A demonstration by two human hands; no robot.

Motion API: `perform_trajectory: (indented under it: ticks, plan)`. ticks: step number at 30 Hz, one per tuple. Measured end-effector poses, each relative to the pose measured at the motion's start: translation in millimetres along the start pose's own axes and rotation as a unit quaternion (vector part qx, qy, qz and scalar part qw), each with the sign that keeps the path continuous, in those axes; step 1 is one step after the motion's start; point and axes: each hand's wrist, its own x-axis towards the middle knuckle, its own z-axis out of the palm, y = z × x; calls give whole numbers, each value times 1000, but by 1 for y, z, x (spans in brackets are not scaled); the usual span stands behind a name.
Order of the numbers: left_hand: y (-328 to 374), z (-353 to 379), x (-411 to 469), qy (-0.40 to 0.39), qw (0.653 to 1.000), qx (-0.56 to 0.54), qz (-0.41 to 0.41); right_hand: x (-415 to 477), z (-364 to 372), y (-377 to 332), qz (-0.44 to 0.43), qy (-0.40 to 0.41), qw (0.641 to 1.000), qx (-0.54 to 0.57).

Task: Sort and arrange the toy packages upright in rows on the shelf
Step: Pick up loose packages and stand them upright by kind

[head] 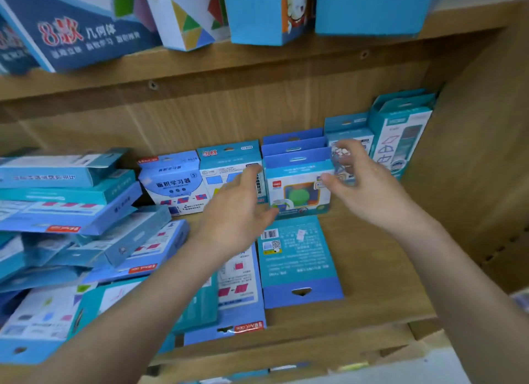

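Flanking upright toy package (297,192) with left grip (237,212) and right grip (363,183), both spread, empty. Likely light, stiff card; pinch side edges.

A green-circle toy package (297,192) stands upright near the middle of the wooden shelf (372,255), at the front of a row of three. The left hand (237,215) is at its 9 o'clock side, fingers (252,170) straight by its edge. The right hand (369,189) is at its 3 o'clock, thumb against the edge, its fingers loosely curled and blurred. At its 6 o'clock a barcode-backed package (297,263) lies flat. A jumbled pile of packages (65,212) fills 9 o'clock, and taller packages (400,134) stand at 2 o'clock.
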Motion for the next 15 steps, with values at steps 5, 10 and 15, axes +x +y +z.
perform_trajectory:
  ticks: [5, 10, 15]
  plan:
    - [9, 11, -69, -139, 974, 106, 146, -61, 15, 10, -118, -150, 981, 17]
    - [13, 57, -86, -126, 951, 242, 146, -93, 29, 25, -137, -241, 960, 43]
    - [7, 58, -81, 0, 933, 222, 282, -95, 32, 36, -140, -204, 969, 3]
